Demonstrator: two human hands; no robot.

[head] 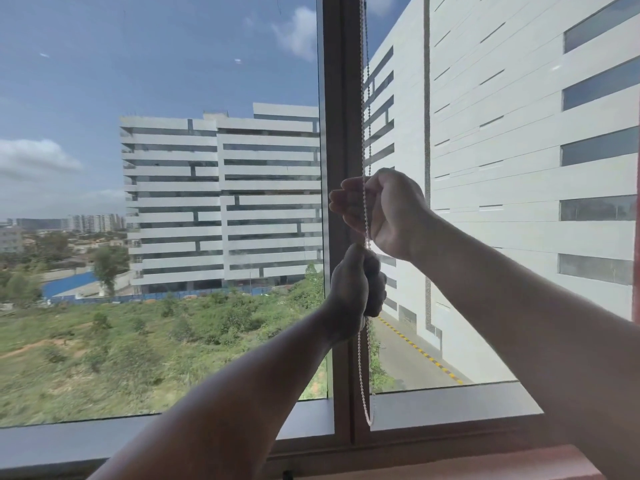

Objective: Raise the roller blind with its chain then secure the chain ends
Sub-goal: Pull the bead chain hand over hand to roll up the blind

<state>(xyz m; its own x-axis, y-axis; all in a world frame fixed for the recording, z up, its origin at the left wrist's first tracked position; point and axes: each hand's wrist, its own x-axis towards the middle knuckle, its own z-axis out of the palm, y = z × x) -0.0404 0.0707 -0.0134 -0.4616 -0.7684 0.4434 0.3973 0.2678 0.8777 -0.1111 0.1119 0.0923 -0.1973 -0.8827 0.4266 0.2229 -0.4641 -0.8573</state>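
A white beaded chain (pixel 364 109) hangs in two strands in front of the brown window post (pixel 341 98), from the top of the view down to a loop (pixel 367 415) near the sill. My right hand (pixel 384 211) is curled around the strands at mid height. Just below it, my left hand (pixel 356 282) is a closed fist gripping the chain. The roller blind itself is out of view above; both panes show uncovered.
Glass panes lie either side of the post, with white buildings and green ground outside. A grey sill (pixel 450 400) runs along the bottom, and a reddish ledge (pixel 450 462) sits below it. A reddish edge (pixel 636 237) borders the far right.
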